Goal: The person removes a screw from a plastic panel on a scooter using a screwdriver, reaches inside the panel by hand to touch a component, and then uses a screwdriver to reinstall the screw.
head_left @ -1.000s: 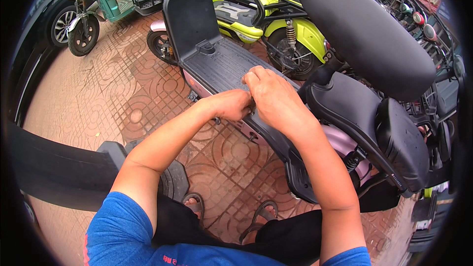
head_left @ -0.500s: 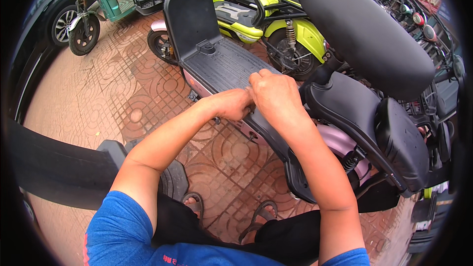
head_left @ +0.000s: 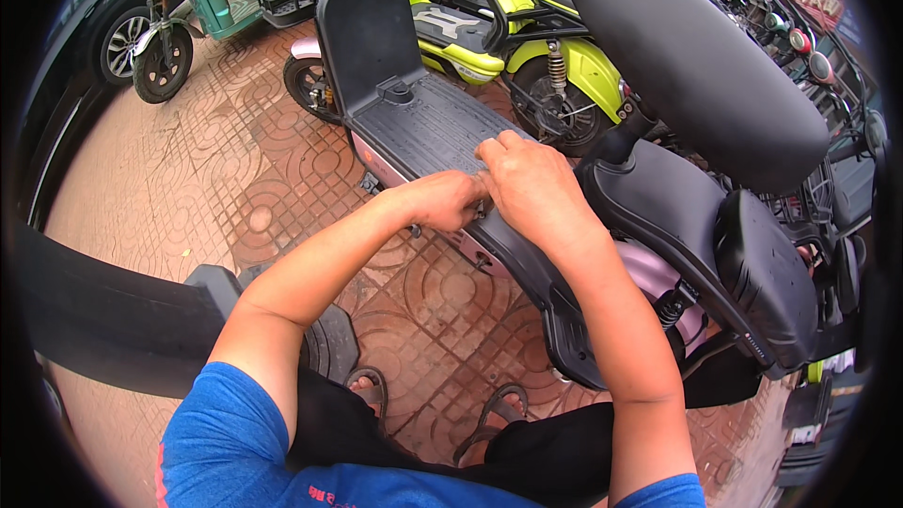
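Observation:
A pink and black electric scooter stands across in front of me, its ribbed black footboard (head_left: 442, 118) running from the upper left toward the seat. Over the footboard's near edge, my left hand (head_left: 447, 200) is closed, knuckles up. My right hand (head_left: 531, 179) presses against it from the right, fingers curled down. Whatever the fingers grip is hidden beneath them. To the right of my hands, the long black front saddle (head_left: 696, 66) is tipped up on its post, above the black rear seat (head_left: 663, 183) and a padded backrest (head_left: 767, 273).
Beyond the scooter is a yellow-green scooter (head_left: 574, 75). A teal three-wheeler (head_left: 212, 0) and a dark car (head_left: 71, 47) stand at the upper left. A black curved part (head_left: 113, 310) lies at my left. More scooters crowd the right. Patterned red paving (head_left: 423, 310) lies underfoot.
Both hands stay together at the footboard's edge. My right hand has shifted very slightly, and the view has moved a little; nothing else visibly differs.

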Demonstrator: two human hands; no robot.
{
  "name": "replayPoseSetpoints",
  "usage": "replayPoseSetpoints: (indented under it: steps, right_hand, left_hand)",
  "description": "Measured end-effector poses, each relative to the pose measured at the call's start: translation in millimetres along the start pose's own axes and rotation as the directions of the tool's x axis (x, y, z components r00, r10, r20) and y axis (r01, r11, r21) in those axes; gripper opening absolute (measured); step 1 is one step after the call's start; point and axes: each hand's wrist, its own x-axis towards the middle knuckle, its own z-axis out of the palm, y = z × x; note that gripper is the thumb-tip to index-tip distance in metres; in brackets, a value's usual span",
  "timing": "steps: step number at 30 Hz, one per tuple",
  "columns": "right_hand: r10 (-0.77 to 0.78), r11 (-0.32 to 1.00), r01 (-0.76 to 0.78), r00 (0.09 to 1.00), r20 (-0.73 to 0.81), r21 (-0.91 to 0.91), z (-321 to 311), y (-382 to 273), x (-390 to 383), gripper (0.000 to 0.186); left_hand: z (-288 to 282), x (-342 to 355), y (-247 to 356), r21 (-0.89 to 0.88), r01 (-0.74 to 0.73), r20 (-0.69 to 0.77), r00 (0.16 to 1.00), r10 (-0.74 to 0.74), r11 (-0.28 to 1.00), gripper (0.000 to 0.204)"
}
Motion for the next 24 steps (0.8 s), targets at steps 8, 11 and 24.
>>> replayPoseSetpoints:
  steps: [8, 11, 24]
  right_hand:
    - [-0.113, 0.983, 0.116, 0.993, -0.034, 0.141, -5, -1, 0, 0.024]
    - [-0.106, 0.974, 0.123, 0.990, -0.097, 0.191, -2, -2, 0, 0.022]
    - [-0.152, 0.978, 0.178, 0.966, -0.207, 0.113, 3, -1, 8, 0.024]
  left_hand:
    - [7, 3, -15, -0.038, -0.022, -0.010, 1.000, 0.022, 0.999, 0.025]
    - [12, 4, -20, -0.019, -0.025, -0.024, 0.999, 0.025, 1.000, 0.024]
    - [13, 4, -15, 0.006, -0.033, -0.054, 0.998, 0.034, 0.999, 0.025]
